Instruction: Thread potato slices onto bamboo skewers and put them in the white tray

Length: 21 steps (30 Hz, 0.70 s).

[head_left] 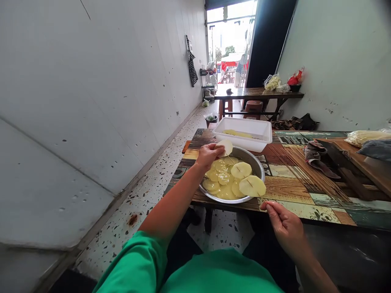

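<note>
My right hand (282, 221) pinches the lower end of a thin wooden skewer (260, 197), which slants up and left over the bowl. Two round, pale yellow potato slices (253, 186) are threaded along it. At its far end, my left hand (210, 156) is closed on another potato slice (225, 148), which meets the skewer's tip; how far the tip goes through is hard to see. Below, a round metal bowl (259, 162) holds many more potato slices (224, 178) in water. Both hands are above the bowl or its near rim.
Behind the bowl stands a white plastic tub (244, 142) with a few slices inside. To the right lie loose skewers (308, 171), a crumpled cloth (314, 151), a dark cleaver-like blade (356, 183) and a wooden board (366, 162). A white wall (106, 81) runs along the left.
</note>
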Motion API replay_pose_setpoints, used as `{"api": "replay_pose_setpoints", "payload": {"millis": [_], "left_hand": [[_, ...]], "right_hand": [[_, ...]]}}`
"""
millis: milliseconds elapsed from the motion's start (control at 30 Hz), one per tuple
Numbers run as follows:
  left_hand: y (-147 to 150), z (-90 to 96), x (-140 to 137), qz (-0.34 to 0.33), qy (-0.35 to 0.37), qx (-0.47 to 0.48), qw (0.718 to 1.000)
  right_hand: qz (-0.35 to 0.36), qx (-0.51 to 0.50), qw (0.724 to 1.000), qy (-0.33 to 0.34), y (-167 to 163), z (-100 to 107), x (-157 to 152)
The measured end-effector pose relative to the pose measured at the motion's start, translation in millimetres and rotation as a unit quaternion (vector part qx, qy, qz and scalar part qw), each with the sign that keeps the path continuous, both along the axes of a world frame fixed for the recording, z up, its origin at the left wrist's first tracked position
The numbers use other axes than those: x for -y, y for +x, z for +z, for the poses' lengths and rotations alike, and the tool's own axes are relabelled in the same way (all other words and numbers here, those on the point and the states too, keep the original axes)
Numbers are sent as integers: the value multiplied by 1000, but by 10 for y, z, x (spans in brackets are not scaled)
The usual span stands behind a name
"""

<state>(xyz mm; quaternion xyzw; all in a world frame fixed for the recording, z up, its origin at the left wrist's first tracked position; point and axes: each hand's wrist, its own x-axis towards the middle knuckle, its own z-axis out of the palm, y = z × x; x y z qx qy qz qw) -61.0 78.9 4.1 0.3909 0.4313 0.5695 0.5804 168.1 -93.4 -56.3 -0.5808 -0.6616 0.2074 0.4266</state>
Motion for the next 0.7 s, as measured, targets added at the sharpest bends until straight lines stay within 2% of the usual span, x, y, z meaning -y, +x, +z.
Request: {"api": "replay_pose_setpoints", "payload": {"millis": [167,467,700], "left_hand": [[45,-9,12,12,55,-21,998],[65,29,41,26,53,-19,998],[77,-75,19,22,89,-50,995]], "right_hand": [[-10,14,1000,6,-2,8,18],[-14,-1,1000,13,-25,39,39],[-16,14,999,-23,-21,63,61]]}}
